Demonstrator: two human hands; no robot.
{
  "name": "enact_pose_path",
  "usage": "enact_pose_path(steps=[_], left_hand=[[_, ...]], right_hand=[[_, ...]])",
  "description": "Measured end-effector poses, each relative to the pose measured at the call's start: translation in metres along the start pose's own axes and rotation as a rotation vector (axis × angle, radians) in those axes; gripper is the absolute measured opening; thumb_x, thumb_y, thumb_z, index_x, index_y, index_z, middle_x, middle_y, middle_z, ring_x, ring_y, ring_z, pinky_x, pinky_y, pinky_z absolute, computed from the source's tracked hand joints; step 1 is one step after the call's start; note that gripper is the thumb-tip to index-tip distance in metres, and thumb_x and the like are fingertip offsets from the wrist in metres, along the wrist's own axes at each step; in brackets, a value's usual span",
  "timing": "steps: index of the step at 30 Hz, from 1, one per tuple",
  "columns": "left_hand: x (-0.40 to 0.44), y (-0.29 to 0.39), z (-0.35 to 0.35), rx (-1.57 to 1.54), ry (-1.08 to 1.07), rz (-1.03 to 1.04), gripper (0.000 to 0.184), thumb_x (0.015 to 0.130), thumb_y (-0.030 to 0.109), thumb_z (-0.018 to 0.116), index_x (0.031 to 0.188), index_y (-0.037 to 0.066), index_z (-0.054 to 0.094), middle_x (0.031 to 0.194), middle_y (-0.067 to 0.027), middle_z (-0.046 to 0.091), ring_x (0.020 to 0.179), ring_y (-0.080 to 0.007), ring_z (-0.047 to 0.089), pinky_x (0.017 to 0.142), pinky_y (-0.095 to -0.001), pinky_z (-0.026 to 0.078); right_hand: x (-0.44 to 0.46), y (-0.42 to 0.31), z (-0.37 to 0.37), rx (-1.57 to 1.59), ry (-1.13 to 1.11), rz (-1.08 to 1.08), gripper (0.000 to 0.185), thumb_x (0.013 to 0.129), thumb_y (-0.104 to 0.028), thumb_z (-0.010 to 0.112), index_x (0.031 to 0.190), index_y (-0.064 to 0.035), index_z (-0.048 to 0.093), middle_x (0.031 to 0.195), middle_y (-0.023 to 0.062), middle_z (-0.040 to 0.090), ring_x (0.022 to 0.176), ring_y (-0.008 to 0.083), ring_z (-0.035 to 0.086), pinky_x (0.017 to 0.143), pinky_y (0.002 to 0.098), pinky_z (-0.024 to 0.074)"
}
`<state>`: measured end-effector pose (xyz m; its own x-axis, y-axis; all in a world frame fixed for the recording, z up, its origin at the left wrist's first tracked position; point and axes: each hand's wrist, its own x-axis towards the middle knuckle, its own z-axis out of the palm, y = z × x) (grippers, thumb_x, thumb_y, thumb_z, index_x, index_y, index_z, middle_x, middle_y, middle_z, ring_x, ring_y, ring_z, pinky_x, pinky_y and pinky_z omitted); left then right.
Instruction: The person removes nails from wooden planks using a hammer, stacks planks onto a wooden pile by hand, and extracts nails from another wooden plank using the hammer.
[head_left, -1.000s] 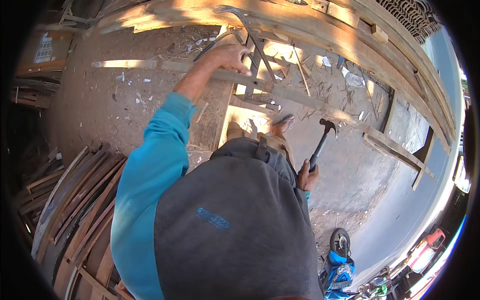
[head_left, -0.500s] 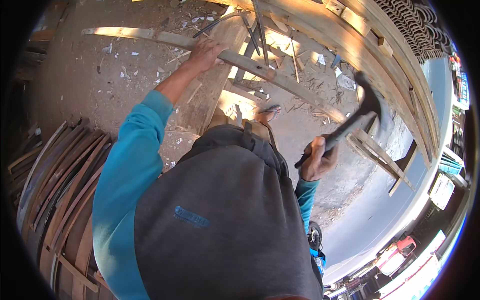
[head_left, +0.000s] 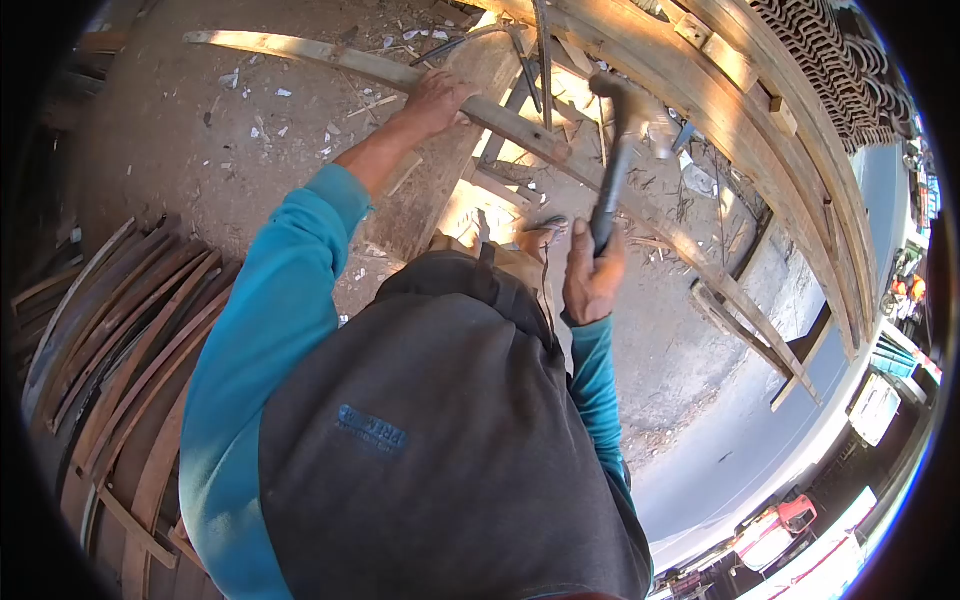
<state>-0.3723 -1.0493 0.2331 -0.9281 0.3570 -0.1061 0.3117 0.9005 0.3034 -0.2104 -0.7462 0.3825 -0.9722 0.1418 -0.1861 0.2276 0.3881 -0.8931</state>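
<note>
My left hand [head_left: 441, 103] is closed over a long, slightly curved wooden strip [head_left: 520, 130], which runs from the upper left down to the lower right. Under the strip lies a broad wooden plank [head_left: 425, 205]. My right hand [head_left: 594, 275] grips the dark handle of a claw hammer [head_left: 615, 170]. The hammer's head is raised toward the top of the view, and its lower part passes in front of the strip. A thin dark metal tool or rod [head_left: 530, 70] lies beyond my left hand; its kind is unclear.
Large curved wooden beams [head_left: 760, 120] with small blocks arch along the upper right. Several curved slats [head_left: 130, 350] are stacked at lower left. Rows of curved pieces [head_left: 820, 70] stand top right. Paper scraps and wood bits litter the ground [head_left: 250, 140]. A grey pavement [head_left: 740, 460] borders the right.
The hammer has swung left, from the right side to over the strip, its handle now more upright. My right hand has moved left and up. My left hand still holds the strip.
</note>
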Motion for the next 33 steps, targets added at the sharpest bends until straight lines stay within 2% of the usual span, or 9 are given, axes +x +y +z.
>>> enact_pose_path(steps=[2,8,12,13,18,25,27,30,33], left_hand=[[0.001,0.0,-0.001,-0.004,0.01,-0.015,0.06,0.072,0.03,0.086,0.127,0.018,0.063,0.119,-0.0125,0.066,0.122,-0.033,0.056,0.109,-0.0466,0.036],[0.0,-0.006,0.013,0.0,0.189,0.058,0.052,0.069,0.024,0.086,0.117,0.016,0.067,0.107,-0.0125,0.067,0.112,-0.0335,0.058,0.101,-0.048,0.04],[-0.001,-0.003,0.015,0.013,0.164,0.014,0.051,0.069,0.024,0.086,0.116,0.015,0.068,0.108,-0.0119,0.067,0.112,-0.0337,0.059,0.102,-0.0483,0.04],[-0.003,-0.004,0.019,-0.005,0.11,0.041,0.058,0.07,0.025,0.086,0.123,0.015,0.064,0.113,-0.0128,0.067,0.118,-0.0337,0.056,0.106,-0.048,0.037],[-0.004,0.004,0.005,-0.053,0.13,0.038,0.062,0.073,0.018,0.084,0.13,0.012,0.061,0.115,-0.0155,0.068,0.122,-0.0353,0.055,0.11,-0.0468,0.036],[-0.018,0.037,-0.036,0.03,0.173,0.049,0.054,0.075,0.04,0.083,0.116,0.009,0.067,0.113,-0.0154,0.069,0.115,-0.0381,0.06,0.102,-0.0473,0.043],[0.0,0.063,-0.082,0.049,-0.344,-0.167,0.057,0.08,0.055,0.075,0.108,0.006,0.071,0.11,-0.0185,0.07,0.107,-0.0405,0.064,0.092,-0.0483,0.05],[0.014,0.082,-0.077,-0.109,-0.447,-0.129,0.059,0.078,0.058,0.075,0.095,0.001,0.073,0.104,-0.0203,0.071,0.1,-0.039,0.067,0.086,-0.0491,0.052],[0.027,0.077,-0.023,-0.085,-0.258,0.146,0.069,0.073,0.053,0.082,0.118,0.003,0.068,0.119,-0.0215,0.066,0.115,-0.0366,0.061,0.099,-0.0469,0.047]], right_hand=[[0.006,-0.06,-0.024,0.283,0.2,-0.273,0.03,0.101,-0.032,0.058,0.093,-0.0031,0.055,0.064,0.0014,0.053,0.054,0.0087,0.047,0.048,0.025,0.0376],[0.028,-0.087,-0.038,0.64,0.456,-1.093,0.037,0.104,-0.044,0.05,0.112,-0.0088,0.041,0.079,0.004,0.048,0.059,0.0136,0.047,0.055,0.0314,0.0481],[-0.002,0.119,0.035,-0.492,-0.145,-0.019,0.038,0.096,-0.032,0.061,0.101,0.0049,0.053,0.081,0.0329,0.061,0.077,0.0489,0.062,0.069,0.0496,0.0496],[-0.006,0.129,0.048,-0.346,-0.147,0.0,0.042,0.097,-0.036,0.061,0.099,0.0053,0.053,0.082,0.0347,0.06,0.08,0.0522,0.061,0.069,0.0502,0.0487],[-0.013,0.094,0.016,-0.238,0.008,-0.044,0.051,0.096,-0.046,0.064,0.084,0.0018,0.052,0.064,0.0174,0.049,0.057,0.0247,0.044,0.055,0.0425,0.0391],[-0.055,0.108,-0.035,-0.297,0.198,0.193,0.044,0.095,-0.04,0.066,0.088,0.0024,0.055,0.069,0.0173,0.056,0.061,0.0268,0.052,0.06,0.0408,0.0443],[-0.078,0.129,-0.038,-0.311,0.251,0.262,0.045,0.095,-0.04,0.066,0.087,0.0024,0.055,0.068,0.0166,0.055,0.062,0.0262,0.052,0.06,0.0411,0.0439],[-0.106,0.129,-0.036,-0.234,0.429,0.307,0.052,0.094,-0.048,0.065,0.078,0.0001,0.053,0.063,0.0131,0.05,0.059,0.0233,0.048,0.056,0.0419,0.0391],[-0.128,0.15,-0.041,-0.22,0.477,0.415,0.055,0.091,-0.051,0.065,0.082,0.0019,0.055,0.067,0.0183,0.054,0.064,0.0296,0.053,0.06,0.0441,0.0424]])
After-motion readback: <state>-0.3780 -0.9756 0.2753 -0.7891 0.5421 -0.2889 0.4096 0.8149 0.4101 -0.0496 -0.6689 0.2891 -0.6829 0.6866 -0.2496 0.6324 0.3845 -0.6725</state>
